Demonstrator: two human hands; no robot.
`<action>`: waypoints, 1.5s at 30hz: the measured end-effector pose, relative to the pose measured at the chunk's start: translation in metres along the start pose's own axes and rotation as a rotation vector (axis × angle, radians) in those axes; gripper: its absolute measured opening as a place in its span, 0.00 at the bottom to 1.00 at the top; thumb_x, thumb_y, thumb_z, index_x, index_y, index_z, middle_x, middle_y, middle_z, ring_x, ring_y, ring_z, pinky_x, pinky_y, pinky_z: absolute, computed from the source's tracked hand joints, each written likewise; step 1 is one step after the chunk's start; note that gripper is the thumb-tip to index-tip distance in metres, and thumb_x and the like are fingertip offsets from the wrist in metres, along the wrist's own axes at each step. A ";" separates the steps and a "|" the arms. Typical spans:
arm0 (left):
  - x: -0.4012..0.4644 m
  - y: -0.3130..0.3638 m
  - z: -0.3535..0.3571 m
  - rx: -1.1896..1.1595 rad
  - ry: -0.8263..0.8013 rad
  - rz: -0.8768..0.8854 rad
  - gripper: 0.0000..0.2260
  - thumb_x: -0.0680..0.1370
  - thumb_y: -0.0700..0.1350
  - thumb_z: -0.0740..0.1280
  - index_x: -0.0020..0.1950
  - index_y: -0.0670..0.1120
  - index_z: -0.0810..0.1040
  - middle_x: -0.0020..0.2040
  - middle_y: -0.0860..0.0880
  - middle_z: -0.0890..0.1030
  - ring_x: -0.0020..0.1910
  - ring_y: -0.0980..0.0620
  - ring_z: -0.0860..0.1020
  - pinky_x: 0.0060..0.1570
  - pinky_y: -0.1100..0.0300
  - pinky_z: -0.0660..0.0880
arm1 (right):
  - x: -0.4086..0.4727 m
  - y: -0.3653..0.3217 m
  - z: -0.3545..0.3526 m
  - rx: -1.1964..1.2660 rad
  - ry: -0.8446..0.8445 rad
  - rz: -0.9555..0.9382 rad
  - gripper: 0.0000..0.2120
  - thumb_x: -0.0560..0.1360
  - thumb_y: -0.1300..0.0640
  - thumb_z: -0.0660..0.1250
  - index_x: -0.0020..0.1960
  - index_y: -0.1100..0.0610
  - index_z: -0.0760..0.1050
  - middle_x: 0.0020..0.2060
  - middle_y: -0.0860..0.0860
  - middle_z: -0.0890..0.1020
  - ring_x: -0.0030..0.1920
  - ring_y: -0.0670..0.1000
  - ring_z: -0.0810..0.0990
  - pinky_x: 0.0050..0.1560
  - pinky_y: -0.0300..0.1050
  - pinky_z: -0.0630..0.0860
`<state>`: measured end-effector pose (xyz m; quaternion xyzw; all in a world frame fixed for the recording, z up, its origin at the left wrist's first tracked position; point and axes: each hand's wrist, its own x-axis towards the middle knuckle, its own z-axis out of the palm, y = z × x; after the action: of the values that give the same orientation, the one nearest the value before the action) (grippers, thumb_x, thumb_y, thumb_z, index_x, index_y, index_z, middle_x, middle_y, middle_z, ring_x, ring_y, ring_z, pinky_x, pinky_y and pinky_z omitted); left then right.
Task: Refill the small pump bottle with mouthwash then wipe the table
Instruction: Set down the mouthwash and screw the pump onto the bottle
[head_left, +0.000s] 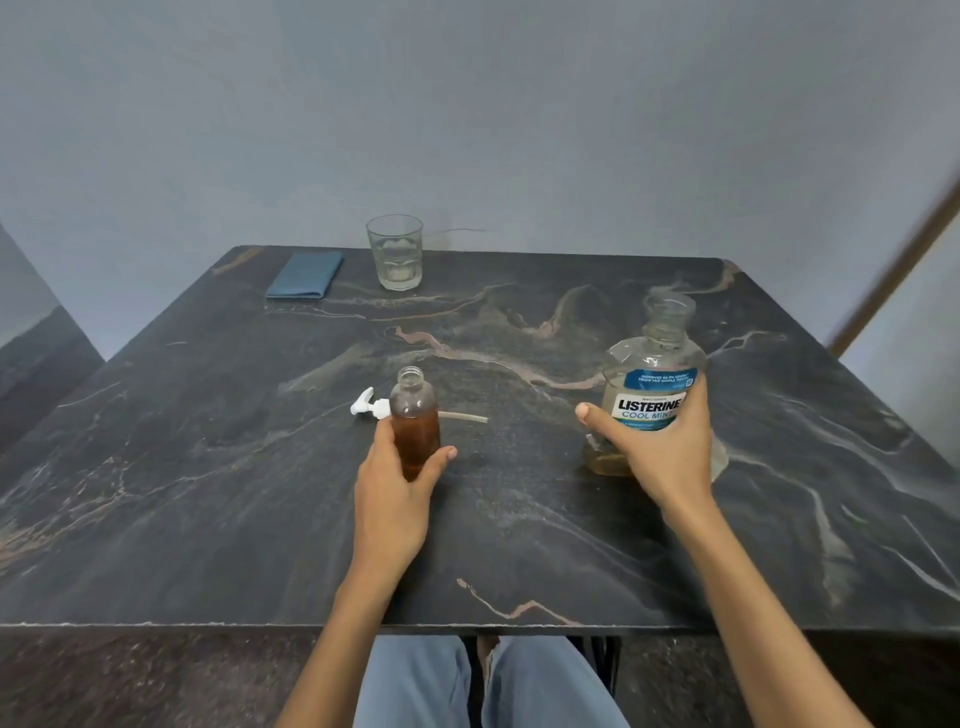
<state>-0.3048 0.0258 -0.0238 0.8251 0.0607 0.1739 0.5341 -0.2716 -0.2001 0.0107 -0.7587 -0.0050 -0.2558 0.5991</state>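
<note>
The left hand (397, 486) grips the small clear pump bottle of brown liquid (414, 423), standing up, top open. The right hand (660, 441) wraps the big clear mouthwash bottle (652, 384), well apart to its right. The white pump (371, 408) lies behind, nearer the left hand

A single head-mounted wide-angle view is directed forward and downward; the table (208, 467) is seen close, filling the lower frame.

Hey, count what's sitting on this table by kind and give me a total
Bottles: 2, the small bottle and the mouthwash bottle
Pump heads: 1, the white pump
Glasses: 1, the glass
Cloths: 1, the blue cloth
Total: 5
</note>
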 end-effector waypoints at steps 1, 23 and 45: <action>0.000 0.000 0.000 0.003 0.004 0.004 0.15 0.73 0.49 0.71 0.54 0.51 0.69 0.49 0.50 0.79 0.48 0.51 0.78 0.49 0.54 0.74 | 0.000 0.002 0.000 0.001 0.023 -0.003 0.34 0.56 0.55 0.81 0.52 0.41 0.64 0.48 0.38 0.75 0.45 0.28 0.75 0.38 0.21 0.69; -0.002 0.003 -0.001 -0.001 -0.009 -0.033 0.20 0.73 0.48 0.71 0.61 0.47 0.69 0.54 0.48 0.79 0.53 0.48 0.78 0.56 0.47 0.75 | -0.017 0.016 0.009 -0.136 0.107 -0.071 0.64 0.54 0.48 0.82 0.74 0.45 0.40 0.71 0.46 0.55 0.70 0.41 0.54 0.67 0.35 0.53; -0.003 0.002 0.003 -0.004 0.042 -0.034 0.16 0.73 0.49 0.72 0.56 0.51 0.69 0.51 0.51 0.79 0.51 0.51 0.78 0.54 0.48 0.75 | -0.021 -0.057 0.064 0.056 0.174 -0.872 0.07 0.68 0.66 0.73 0.45 0.67 0.80 0.43 0.55 0.81 0.53 0.55 0.80 0.53 0.45 0.78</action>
<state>-0.3064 0.0218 -0.0235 0.8192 0.0855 0.1820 0.5371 -0.2830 -0.1199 0.0444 -0.6450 -0.2811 -0.5471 0.4535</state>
